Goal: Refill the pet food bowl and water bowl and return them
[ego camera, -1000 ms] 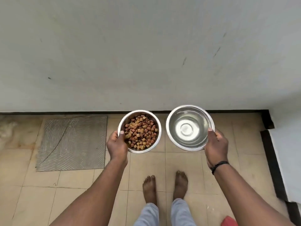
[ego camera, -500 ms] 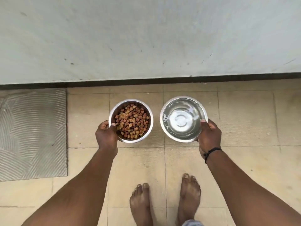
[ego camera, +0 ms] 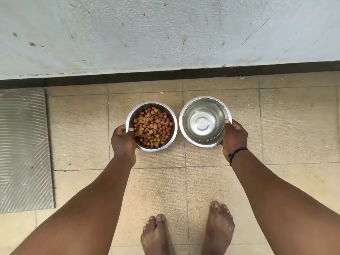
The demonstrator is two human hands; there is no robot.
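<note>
Both bowls have dropped closer to the floor since the earlier frames, and the arms reach further down toward the tiles near the wall

Current state: the left hand pinches the rim of the food bowl, thumb hooked over the inside edge and fingers curled beneath. The right hand grips the rim of the water bowl the same way, thumb over the lip. Whether the bowl bases already touch the floor tiles cannot be told from this angle. The bowls sit just beside each other, apart by a narrow gap, between the person's bare feet and the dark skirting at the base of the wall.

Procedure, as a judgement: lower both bowls level and at equal rate; the water bowl is the critical item, since any tilt would spill over the low side. Release only once the bases rest flat, sliding each thumb out over the rim without dragging it.

Materials: both bowls are round, polished stainless steel with rolled rims, likely slippery under wet fingers. The kibble is small, cube-like, in brown and tan, heaped loosely. The tiles look matte and slightly rough, with thin grout lines. A ribbed grey mat lies well to the left. A dark cord bracelet circles the right wrist
</note>
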